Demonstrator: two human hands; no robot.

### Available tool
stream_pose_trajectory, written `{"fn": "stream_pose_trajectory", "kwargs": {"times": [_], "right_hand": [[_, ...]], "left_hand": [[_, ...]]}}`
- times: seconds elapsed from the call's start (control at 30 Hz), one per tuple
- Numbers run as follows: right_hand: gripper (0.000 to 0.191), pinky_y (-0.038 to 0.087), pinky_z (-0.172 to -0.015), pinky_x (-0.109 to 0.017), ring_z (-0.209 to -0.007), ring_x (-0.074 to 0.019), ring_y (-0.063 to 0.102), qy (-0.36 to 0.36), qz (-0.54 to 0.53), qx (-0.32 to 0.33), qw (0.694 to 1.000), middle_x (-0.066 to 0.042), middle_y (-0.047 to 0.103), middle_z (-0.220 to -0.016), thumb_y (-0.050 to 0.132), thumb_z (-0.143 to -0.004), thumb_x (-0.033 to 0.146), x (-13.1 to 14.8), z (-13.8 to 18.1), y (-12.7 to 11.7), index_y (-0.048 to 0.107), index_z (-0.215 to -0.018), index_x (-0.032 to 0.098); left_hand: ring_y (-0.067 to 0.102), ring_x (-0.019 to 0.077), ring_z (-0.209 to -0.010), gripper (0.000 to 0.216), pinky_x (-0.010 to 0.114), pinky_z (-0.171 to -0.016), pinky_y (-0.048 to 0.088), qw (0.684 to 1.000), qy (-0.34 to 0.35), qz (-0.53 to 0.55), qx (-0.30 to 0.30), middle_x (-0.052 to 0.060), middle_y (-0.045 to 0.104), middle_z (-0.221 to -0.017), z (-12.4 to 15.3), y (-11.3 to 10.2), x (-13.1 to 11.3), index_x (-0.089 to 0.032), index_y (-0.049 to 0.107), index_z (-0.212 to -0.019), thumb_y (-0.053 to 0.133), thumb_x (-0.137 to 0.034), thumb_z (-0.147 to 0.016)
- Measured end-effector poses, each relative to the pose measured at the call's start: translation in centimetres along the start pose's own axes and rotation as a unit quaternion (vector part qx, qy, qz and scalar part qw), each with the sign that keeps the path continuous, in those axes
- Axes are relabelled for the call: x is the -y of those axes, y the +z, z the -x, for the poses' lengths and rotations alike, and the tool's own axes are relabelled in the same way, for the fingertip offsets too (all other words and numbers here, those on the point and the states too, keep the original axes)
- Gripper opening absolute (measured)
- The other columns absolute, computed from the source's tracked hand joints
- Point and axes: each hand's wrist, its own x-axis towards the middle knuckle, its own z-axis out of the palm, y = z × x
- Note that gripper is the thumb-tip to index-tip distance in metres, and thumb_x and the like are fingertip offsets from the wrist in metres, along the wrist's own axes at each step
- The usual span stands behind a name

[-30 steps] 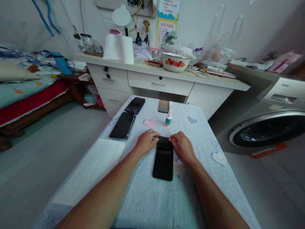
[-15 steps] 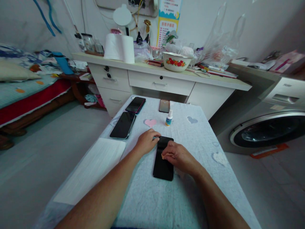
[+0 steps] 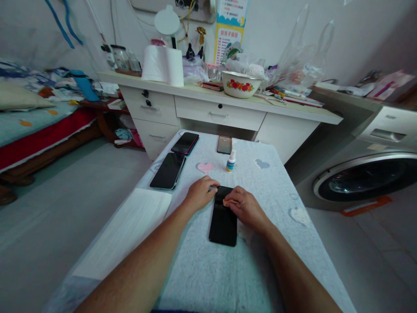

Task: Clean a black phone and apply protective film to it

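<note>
A black smartphone lies flat on the cloth-covered table with its dark screen up. My left hand grips its upper left corner with thumb and fingers. Pinched in my right hand is a small folded orange cloth, pressed to the upper part of the screen; most of the cloth is hidden by the fingers. Just beyond the phone stands a small white spray bottle with a blue and yellow label.
Two more dark-screened phones, a near one and a far one, lie at the table's left. A phone-sized brownish item lies at the far edge. White sheets cover the left front. Beyond stand a desk and a washing machine.
My right hand has slid the orange cloth up the screen, away from me and slightly right. My left hand and the smartphone stay where they were.
</note>
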Motion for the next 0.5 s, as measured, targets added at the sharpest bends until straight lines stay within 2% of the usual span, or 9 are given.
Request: {"fn": "stream_pose_trajectory", "kwargs": {"times": [0.23,0.4,0.5], "right_hand": [[0.017,0.042,-0.072,-0.023,-0.077,-0.0123,0.056,0.079,0.046,-0.105,0.990,-0.002,0.055,-0.086,0.051,-0.087,0.025,-1.9,-0.5,0.2,0.067,-0.091,0.019],[0.018,0.042,-0.075,-0.025,-0.079,-0.0138,0.056,0.112,0.076,-0.136,0.981,-0.004,0.057,-0.087,0.050,-0.087,0.026,-2.5,-0.6,0.1,0.067,-0.090,0.019],[0.018,0.042,-0.075,-0.025,-0.079,-0.0140,0.056,0.119,0.081,-0.139,0.980,-0.004,0.057,-0.086,0.050,-0.087,0.026,-2.6,-0.5,0.0,0.066,-0.090,0.020]], "left_hand": [[0.059,0.0164,-0.090,0.023,0.025,-0.079,0.045,1.000,0.003,-0.004,-0.002,0.002,0.062,-0.093,0.0,0.2,0.3,-0.021,0.068,-0.098,0.053,-0.020,-0.080],[0.059,0.0162,-0.090,0.022,0.026,-0.079,0.045,1.000,-0.007,-0.002,-0.009,0.003,0.061,-0.094,0.1,0.0,-0.1,-0.020,0.066,-0.098,0.054,-0.018,-0.079],[0.058,0.0161,-0.086,0.014,0.025,-0.074,0.045,0.999,-0.027,-0.021,-0.027,0.002,0.058,-0.089,0.3,-0.1,-0.4,-0.019,0.064,-0.089,0.057,-0.017,-0.076]]}}
